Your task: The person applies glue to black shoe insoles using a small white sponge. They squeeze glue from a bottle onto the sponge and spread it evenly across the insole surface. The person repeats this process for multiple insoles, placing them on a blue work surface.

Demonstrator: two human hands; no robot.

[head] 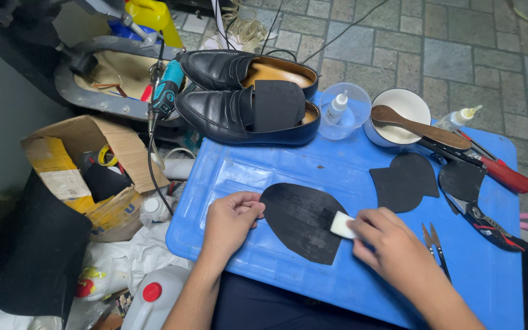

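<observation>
Left hand [230, 220] pins the edge of a black sole [304, 220] flat on the blue counter [227, 177]. Right hand [392, 244] presses a white block [341, 225] against the sole. Two more black pieces [406, 181] lie right; scissors [435, 244] beside the right hand. Loafers [245, 98] at the far edge.

Both hands bare, left [230, 221] and right [392, 247]; forearms unsleeved; dark navy trousers [264, 308] below.
</observation>
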